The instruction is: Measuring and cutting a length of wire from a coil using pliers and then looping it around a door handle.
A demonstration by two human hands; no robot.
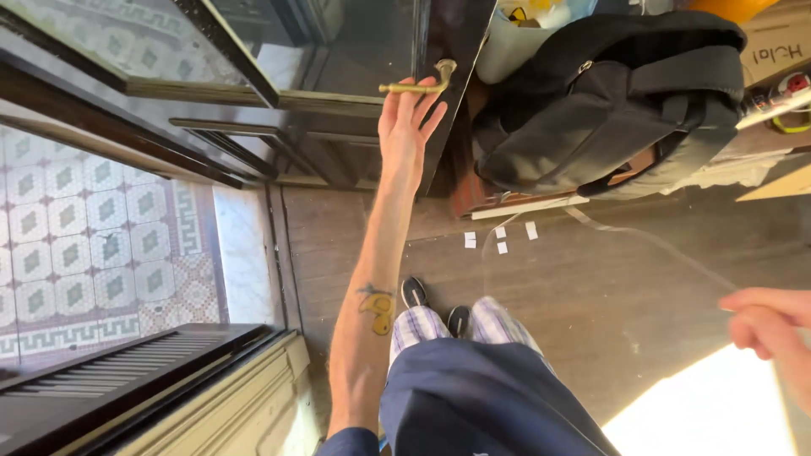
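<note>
My left hand (404, 127) reaches out at arm's length to a brass lever handle (418, 84) on a dark glazed door (363, 42). The fingers are stretched out and rest against the handle, not wrapped round it. My right hand (767, 323) is at the right edge, blurred, with its fingers curled. A thin clear strip (642, 236) arcs over the wooden floor toward it; whether the hand holds it is unclear. My feet in dark shoes (414, 292) stand below the door.
A large black bag (608, 101) lies just right of the door, with a white bucket (511, 38) and a cardboard box (781, 46) behind it. Small white paper bits (503, 236) lie on the floorboards. Patterned tiles (93, 236) lie outside at left, and a dark slatted shutter (127, 371) is at lower left.
</note>
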